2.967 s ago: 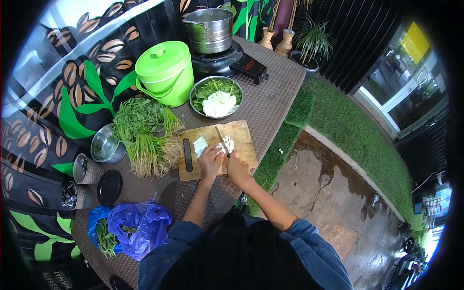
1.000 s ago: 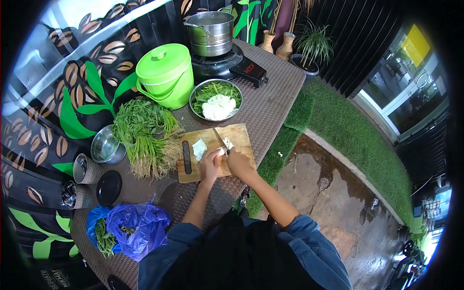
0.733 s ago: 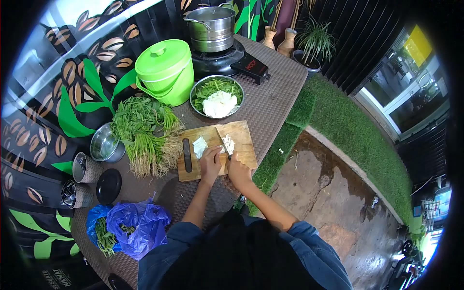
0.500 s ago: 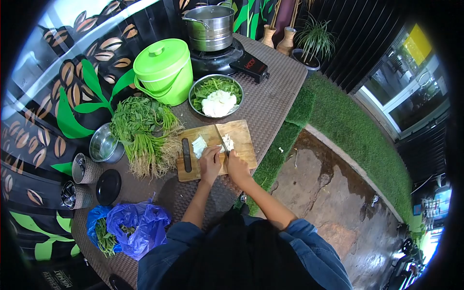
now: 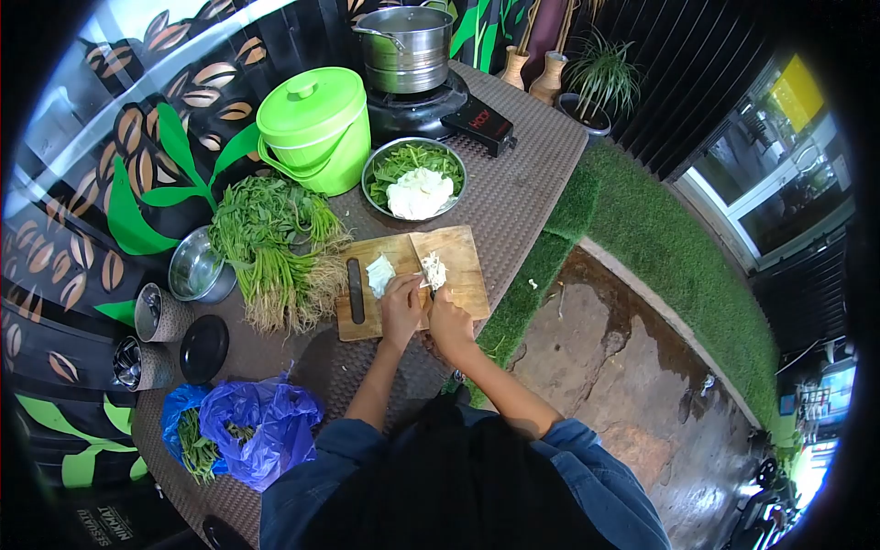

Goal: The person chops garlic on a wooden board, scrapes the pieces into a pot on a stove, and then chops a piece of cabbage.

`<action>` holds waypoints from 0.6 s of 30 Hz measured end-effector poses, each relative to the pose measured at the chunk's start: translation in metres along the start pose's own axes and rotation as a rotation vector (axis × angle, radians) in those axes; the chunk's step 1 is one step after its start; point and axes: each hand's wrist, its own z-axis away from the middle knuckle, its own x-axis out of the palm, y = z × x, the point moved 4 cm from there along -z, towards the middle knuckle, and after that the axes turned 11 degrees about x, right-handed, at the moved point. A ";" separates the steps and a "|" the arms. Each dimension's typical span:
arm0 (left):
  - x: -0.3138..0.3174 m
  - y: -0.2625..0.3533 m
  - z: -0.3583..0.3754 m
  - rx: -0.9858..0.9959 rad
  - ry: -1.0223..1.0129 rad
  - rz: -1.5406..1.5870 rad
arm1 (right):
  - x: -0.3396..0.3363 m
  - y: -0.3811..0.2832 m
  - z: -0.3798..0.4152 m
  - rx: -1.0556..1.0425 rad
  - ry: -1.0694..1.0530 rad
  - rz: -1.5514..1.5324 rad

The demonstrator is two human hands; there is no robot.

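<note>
On the wooden cutting board (image 5: 458,266), both of the person's hands work close together at its near edge. The left hand (image 5: 401,310) is curled down over a white vegetable piece (image 5: 414,286), pinning it to the board with bent fingertips. Just to its right, the right hand (image 5: 449,323) is closed around the handle of a knife (image 5: 423,270), whose blade runs away from the knuckles, straight across the board. On the far side of the blade from the left hand lies a small heap of white cut bits (image 5: 434,270). Beyond the left hand's fingertips and slightly to its left sits another white chunk (image 5: 379,275), and further left a dark slim tool (image 5: 356,291) lies along the board.

Well beyond both hands stands a metal bowl (image 5: 378,165) holding greens and white pieces, with a green lidded bucket (image 5: 316,128) to its left and a steel pot (image 5: 406,46) on a stove further off. Left of the left hand, off the board, lies a bundle of leafy greens (image 5: 275,247). Near the left elbow sits a blue plastic bag (image 5: 252,431).
</note>
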 end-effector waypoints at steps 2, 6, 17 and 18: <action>0.001 -0.001 -0.002 0.014 0.008 0.001 | 0.010 0.001 -0.002 -0.026 0.039 0.041; 0.001 -0.001 -0.002 0.006 0.028 0.021 | 0.011 0.004 -0.018 0.002 -0.098 -0.031; 0.003 -0.004 0.000 -0.028 0.010 -0.002 | -0.013 0.003 -0.012 -0.031 -0.161 0.003; 0.003 -0.002 -0.001 -0.018 0.016 -0.004 | -0.007 0.004 -0.007 -0.023 -0.104 0.016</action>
